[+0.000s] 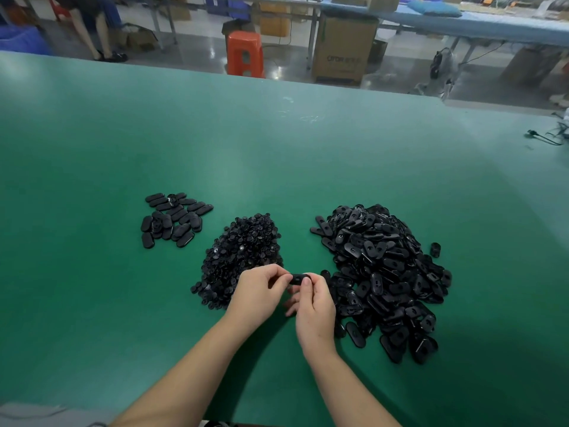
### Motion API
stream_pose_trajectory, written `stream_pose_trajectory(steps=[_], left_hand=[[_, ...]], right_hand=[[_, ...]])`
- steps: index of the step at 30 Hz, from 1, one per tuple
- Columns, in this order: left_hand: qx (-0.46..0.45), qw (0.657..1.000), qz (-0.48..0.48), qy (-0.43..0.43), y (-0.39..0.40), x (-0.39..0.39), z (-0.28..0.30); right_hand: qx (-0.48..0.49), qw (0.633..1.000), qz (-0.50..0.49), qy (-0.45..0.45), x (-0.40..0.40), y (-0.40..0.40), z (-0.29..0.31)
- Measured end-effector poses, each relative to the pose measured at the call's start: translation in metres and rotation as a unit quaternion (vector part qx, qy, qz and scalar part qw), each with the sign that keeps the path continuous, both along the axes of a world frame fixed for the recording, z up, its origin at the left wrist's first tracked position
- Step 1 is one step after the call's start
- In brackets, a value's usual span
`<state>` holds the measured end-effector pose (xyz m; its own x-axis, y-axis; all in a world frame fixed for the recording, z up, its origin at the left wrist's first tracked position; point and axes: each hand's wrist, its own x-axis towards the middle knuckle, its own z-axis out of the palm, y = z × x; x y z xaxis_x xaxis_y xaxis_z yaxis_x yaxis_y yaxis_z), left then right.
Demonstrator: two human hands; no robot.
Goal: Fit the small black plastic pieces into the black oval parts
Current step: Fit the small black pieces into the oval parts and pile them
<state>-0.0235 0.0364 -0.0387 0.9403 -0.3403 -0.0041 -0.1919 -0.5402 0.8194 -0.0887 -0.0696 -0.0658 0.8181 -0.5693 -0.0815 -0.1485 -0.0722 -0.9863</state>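
At lower centre of the frame, one oval part [298, 279] is held above the green table [277, 155] between both hands, the left hand [257, 292] pinching its left end with curled fingers and the right hand [314, 306] gripping its right end, thumb on top. Just behind the left hand lies the heap of small pieces [240, 257], with the big heap of oval parts [385, 278] right of the hands and a small flat group of ovals [174, 218] at centre left. An orange stool [245, 53] and a cardboard box [341, 47] stand on the floor at top centre.
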Motion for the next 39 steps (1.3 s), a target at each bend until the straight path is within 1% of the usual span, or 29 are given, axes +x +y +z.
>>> stream_pose_trajectory(steps=[1,3,5,6,8,10,12,17,21,28,30,32,34,35,39], left_hand=[[0.023,0.999,-0.016,-0.023,0.002,0.001,0.003],[0.097,0.991,-0.026,-0.084,0.004,0.006,0.007],[0.169,0.973,0.019,-0.155,0.010,0.012,0.011],[0.192,0.964,0.052,-0.176,0.014,0.016,0.012],[0.233,0.953,0.102,-0.161,0.023,0.026,0.010],[0.284,0.945,0.115,-0.113,0.030,0.037,0.005],[0.313,0.939,0.115,-0.085,0.034,0.043,0.000],[0.296,0.941,0.127,-0.098,0.037,0.044,-0.006],[0.266,0.949,0.136,-0.104,0.040,0.043,-0.006],[0.189,0.958,0.166,-0.139,0.039,0.041,0.006],[0.113,0.975,0.164,-0.096,0.036,0.041,0.010],[-0.003,0.990,0.141,-0.009,0.031,0.040,0.013],[-0.125,0.982,0.112,0.083,0.028,0.035,0.017],[-0.167,0.975,0.094,0.115,0.027,0.031,0.019],[-0.251,0.953,0.030,0.170,0.022,0.021,0.025]], right_hand=[[-0.005,1.000,0.003,0.002,0.000,0.000,0.000],[-0.012,1.000,0.009,0.003,0.000,0.001,0.001],[-0.014,1.000,0.017,0.010,0.000,0.002,0.000],[-0.013,1.000,0.020,0.013,0.000,0.003,0.000],[-0.010,1.000,0.024,0.016,0.000,0.004,-0.001],[-0.009,1.000,0.022,0.008,0.000,0.005,-0.002],[-0.002,1.000,0.019,0.001,0.000,0.007,0.000],[-0.003,0.999,0.031,0.004,0.000,0.007,0.001],[-0.030,0.999,0.038,0.009,-0.001,0.005,0.001],[-0.031,0.999,0.041,0.011,-0.001,0.004,-0.002],[-0.029,0.999,0.039,0.011,-0.001,0.004,-0.002],[-0.025,0.999,0.033,0.007,0.000,0.005,-0.002],[-0.029,0.999,0.030,0.004,0.000,0.005,-0.002],[-0.031,0.999,0.029,0.003,0.000,0.005,-0.002],[-0.035,0.999,0.027,0.005,0.000,0.005,-0.004]])
